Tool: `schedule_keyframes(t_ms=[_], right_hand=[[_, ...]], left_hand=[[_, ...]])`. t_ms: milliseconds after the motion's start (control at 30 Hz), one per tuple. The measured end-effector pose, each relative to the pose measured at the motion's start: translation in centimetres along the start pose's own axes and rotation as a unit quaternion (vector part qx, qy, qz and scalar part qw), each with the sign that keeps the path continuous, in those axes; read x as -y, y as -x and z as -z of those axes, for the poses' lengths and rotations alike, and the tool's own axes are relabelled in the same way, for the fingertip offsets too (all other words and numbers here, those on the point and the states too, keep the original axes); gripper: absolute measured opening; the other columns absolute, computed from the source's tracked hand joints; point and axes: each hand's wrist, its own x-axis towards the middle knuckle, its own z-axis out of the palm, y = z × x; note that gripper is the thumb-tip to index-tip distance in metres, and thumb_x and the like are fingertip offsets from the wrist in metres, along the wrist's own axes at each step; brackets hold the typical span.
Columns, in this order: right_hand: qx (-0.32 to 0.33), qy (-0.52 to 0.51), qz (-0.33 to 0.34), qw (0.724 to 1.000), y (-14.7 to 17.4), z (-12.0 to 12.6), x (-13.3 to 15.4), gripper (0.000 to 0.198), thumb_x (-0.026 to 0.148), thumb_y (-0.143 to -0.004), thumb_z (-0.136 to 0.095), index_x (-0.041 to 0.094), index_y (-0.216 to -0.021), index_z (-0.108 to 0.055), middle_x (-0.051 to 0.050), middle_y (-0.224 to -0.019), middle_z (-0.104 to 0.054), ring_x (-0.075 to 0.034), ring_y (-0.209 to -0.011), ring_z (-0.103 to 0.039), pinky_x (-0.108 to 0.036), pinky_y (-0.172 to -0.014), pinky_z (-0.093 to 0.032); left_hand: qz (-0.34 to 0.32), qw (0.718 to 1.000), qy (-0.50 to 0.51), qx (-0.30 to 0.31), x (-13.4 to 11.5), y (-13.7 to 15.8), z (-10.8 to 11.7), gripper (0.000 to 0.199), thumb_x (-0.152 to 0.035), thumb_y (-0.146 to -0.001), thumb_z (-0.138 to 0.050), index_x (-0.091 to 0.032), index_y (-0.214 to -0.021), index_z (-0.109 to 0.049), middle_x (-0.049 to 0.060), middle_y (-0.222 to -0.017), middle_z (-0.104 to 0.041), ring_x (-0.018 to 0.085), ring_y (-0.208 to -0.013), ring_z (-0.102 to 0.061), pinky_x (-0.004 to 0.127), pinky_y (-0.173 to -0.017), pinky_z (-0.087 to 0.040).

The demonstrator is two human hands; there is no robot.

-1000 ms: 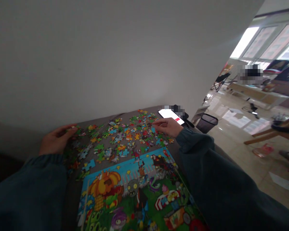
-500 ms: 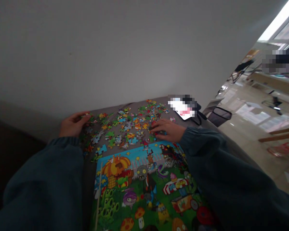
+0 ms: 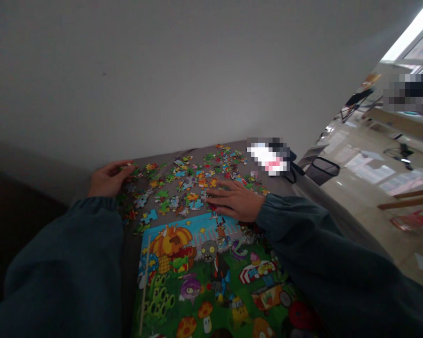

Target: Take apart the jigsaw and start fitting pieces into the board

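Note:
Loose jigsaw puzzle pieces (image 3: 186,183) lie scattered over a grey cloth surface. At their left end, my left hand (image 3: 109,179) is closed, thumb against fingers, on a small puzzle piece (image 3: 129,164) that is mostly hidden. My right hand (image 3: 238,199) lies palm down with its fingers stretched and apart, over pieces just behind the picture board's top edge. Some pieces under its fingers are covered. The picture board (image 3: 197,267), printed with cartoon zombies, plants and a pumpkin house, lies nearest to me, its right side partly behind my right sleeve.
A lit phone (image 3: 268,157), partly blurred out, rests at the back right beside a dark strap (image 3: 296,170). A grey wall (image 3: 183,84) rises behind the surface. Off to the right, a black-rimmed container (image 3: 324,170) and wooden legs (image 3: 405,198) show above a shiny floor.
My right hand has moved left and toward me over the pieces, its fingers more spread. My left hand has barely moved.

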Motion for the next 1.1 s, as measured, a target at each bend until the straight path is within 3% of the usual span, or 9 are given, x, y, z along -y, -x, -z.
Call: schedule_keyframes(t_ms=[133, 400, 933, 1100], right_hand=[[-0.016, 0.012, -0.017, 1.0, 0.0, 0.4, -0.6, 0.042, 0.04, -0.101, -0.045, 0.022, -0.135, -0.061, -0.004, -0.149, -0.051, -0.032, -0.14, -0.035, -0.053, -0.113, -0.03], [-0.053, -0.012, -0.003, 0.999, -0.1, 0.2, -1.2, 0.037, 0.033, -0.097, -0.051, 0.018, -0.128, -0.065, -0.008, -0.14, -0.06, -0.028, -0.125, -0.05, -0.05, -0.107, -0.038], [-0.042, -0.083, 0.001, 0.996, -0.2, 0.4, -1.3, 0.034, 0.026, -0.095, -0.053, 0.017, -0.126, -0.066, -0.013, -0.14, -0.059, -0.026, -0.13, -0.053, -0.05, -0.112, -0.038], [-0.02, -0.078, -0.033, 0.996, -0.5, 0.4, -0.9, 0.034, 0.022, -0.094, -0.053, 0.016, -0.125, -0.066, -0.012, -0.143, -0.057, -0.026, -0.132, -0.053, -0.046, -0.113, -0.04]], left_hand=[[0.007, 1.0, -0.002, -0.004, -0.5, 0.3, -0.2, 0.04, -0.03, -0.08, -0.075, -0.017, -0.117, -0.07, -0.004, -0.084, -0.072, 0.008, -0.067, -0.057, 0.021, -0.069, -0.05], [0.021, 1.0, -0.001, -0.002, -1.3, 0.8, -0.3, 0.035, -0.027, -0.082, -0.074, -0.017, -0.115, -0.071, -0.005, -0.081, -0.071, 0.008, -0.067, -0.057, 0.021, -0.068, -0.049], [0.009, 1.0, 0.015, 0.004, -1.1, 0.9, -0.3, 0.035, -0.026, -0.08, -0.074, -0.015, -0.113, -0.071, -0.004, -0.083, -0.071, 0.008, -0.068, -0.058, 0.021, -0.068, -0.05], [0.02, 1.0, 0.002, 0.013, -2.0, 1.2, -0.5, 0.035, -0.026, -0.081, -0.073, -0.015, -0.114, -0.071, -0.003, -0.085, -0.071, 0.008, -0.068, -0.059, 0.02, -0.065, -0.05]])
